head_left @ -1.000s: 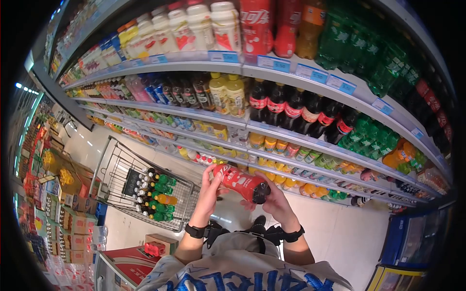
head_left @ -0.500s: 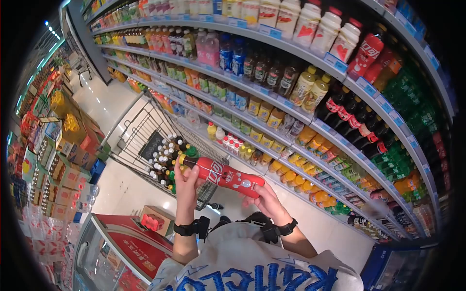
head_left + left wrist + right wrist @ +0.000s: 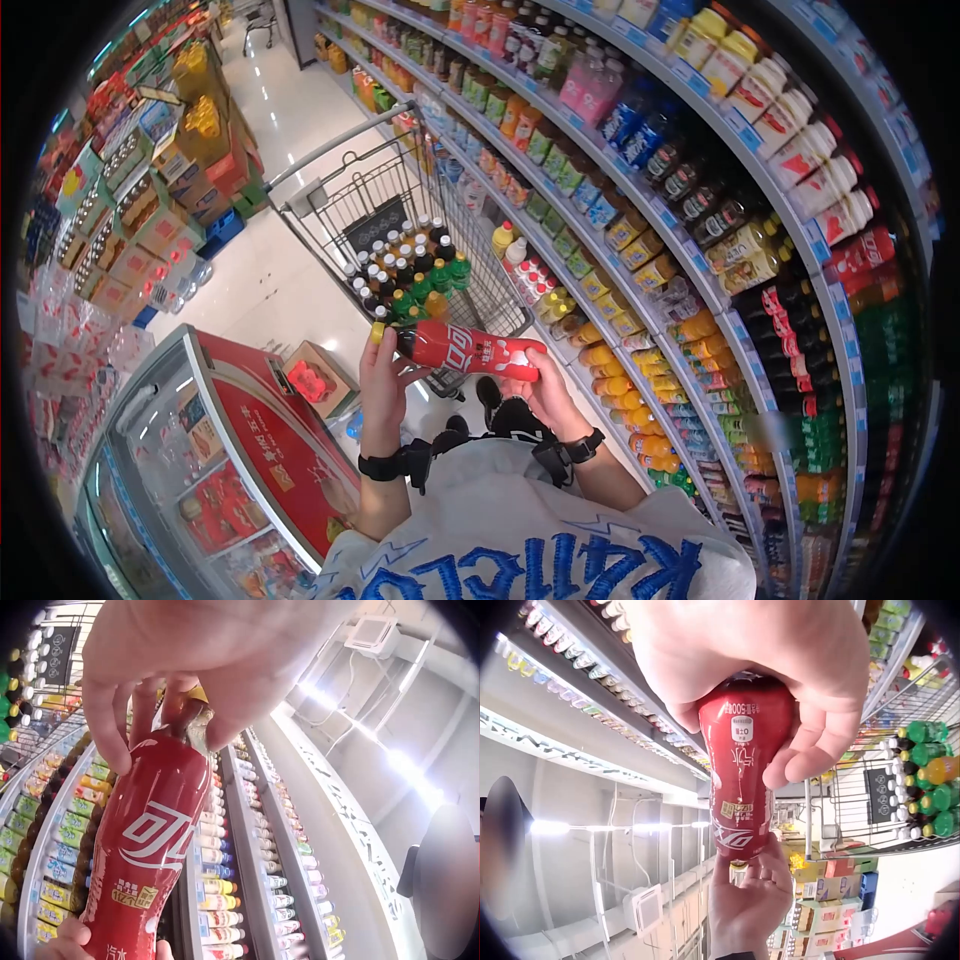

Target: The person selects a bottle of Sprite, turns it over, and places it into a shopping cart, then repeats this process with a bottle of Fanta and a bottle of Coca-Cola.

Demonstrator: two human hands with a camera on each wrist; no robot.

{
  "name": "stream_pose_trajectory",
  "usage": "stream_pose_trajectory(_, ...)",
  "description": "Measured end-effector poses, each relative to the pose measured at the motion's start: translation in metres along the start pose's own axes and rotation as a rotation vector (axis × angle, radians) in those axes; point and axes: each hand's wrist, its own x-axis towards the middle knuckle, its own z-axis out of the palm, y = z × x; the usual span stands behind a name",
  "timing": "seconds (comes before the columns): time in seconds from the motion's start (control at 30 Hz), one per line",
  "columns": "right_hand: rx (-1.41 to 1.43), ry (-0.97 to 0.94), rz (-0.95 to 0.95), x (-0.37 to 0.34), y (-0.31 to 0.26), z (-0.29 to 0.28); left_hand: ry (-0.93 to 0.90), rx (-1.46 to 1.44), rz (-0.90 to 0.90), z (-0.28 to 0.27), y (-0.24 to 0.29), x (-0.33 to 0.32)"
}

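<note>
A red-labelled bottle with a yellow cap is held sideways in front of the body. My left hand grips its neck by the cap, and my right hand holds its base. In the left wrist view the left fingers wrap the neck above the red label. The right wrist view shows my right hand curled round the base, with the left hand at the far, cap end. Beyond the bottle stands a shopping cart with several dark and green bottles inside.
Shelves of drinks run along the right side. At the lower left is a red-edged freezer case, with an open cardboard box beside it. Stacked cartons stand at the left, and pale floor lies between them and the cart.
The view has turned left toward the cart and freezer. The bottle's cap end, earlier at the right hand, now points left; the left hand has moved to its neck, the right to its base.
</note>
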Motion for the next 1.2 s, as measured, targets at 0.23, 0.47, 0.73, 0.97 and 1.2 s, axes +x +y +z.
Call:
stream_pose_trajectory(0.23, -0.022, 0.049, 0.090, 0.077, 0.012, -0.016, 0.076, 0.017, 0.021, -0.008, -0.003, 0.025)
stream_pose_trajectory(0.47, 0.178, 0.041, 0.473, 0.177, 0.012, -0.079, -0.085, 0.267, -0.065, 0.007, -0.038, 0.092)
stream_pose_trajectory(0.73, 0.458, 0.119, 0.596, 0.265, 0.043, -0.118, -0.010, 0.596, 0.124, 0.055, -0.132, 0.179)
stream_pose_trajectory(0.97, 0.482, 0.127, 0.762, 0.329, 0.089, -0.152, 0.072, 0.910, 0.031, 0.044, -0.195, 0.237)
stream_pose_trajectory(1.2, 0.335, 0.287, 0.860, 0.393, 0.160, -0.204, 0.015, 0.898, -0.187, 0.019, -0.245, 0.292)
